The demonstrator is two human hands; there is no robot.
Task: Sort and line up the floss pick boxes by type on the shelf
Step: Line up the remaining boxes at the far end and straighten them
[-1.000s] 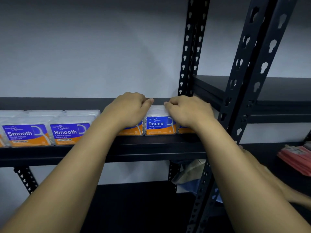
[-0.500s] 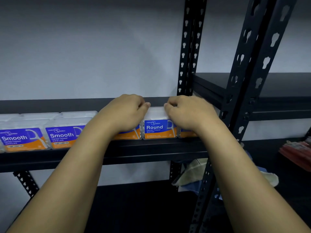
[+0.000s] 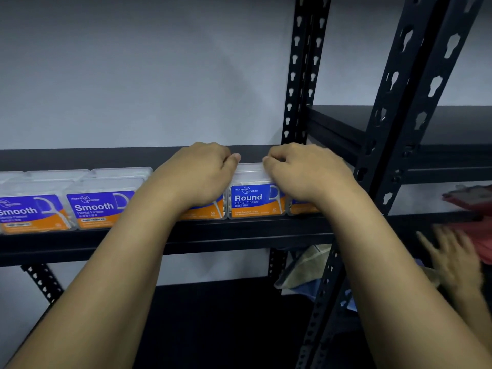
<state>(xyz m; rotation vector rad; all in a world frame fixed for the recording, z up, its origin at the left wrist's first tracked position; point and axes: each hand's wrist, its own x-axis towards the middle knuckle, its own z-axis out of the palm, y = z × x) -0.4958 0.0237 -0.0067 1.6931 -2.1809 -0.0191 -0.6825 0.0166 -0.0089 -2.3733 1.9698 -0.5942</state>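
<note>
while both forearms reached up to the black shelf (image 3: pixel 239 233), the head view showed the following, all in one row along the shelf's front edge.

left hand: the left hand (image 3: pixel 198 174) lay knuckles-up over a box with an orange lower label (image 3: pixel 210 211), fingers curled down over its top and thumb tip touching the next box's upper left corner; whether it truly gripped the box beneath could not be told.

right hand: the right hand (image 3: pixel 306 171) lay likewise over the rightmost box (image 3: pixel 300 209), fingers curled, thumb and forefinger meeting at the upper right corner of the middle box; a firm grip could not be told either.

"round" box: the "round" dental flosser box (image 3: pixel 255 201) stood upright between the two hands, label facing out, touching the boxes on either side.

"smooth" boxes: two "smooth" dental flosser boxes (image 3: pixel 98 209) stood side by side to the left, labels forward, with more clear boxes (image 3: pixel 119 173) behind them.

shelf post: a perforated black upright (image 3: pixel 300 75) rose just behind the right hand, and a second upright (image 3: pixel 415 102) crossed nearer the camera.

neighbouring shelf: a blurred other hand (image 3: pixel 452 259) was beside red packets (image 3: pixel 476 198) at lower right.

lower shelf: crumpled cloth (image 3: pixel 306 270) lay below.
</note>
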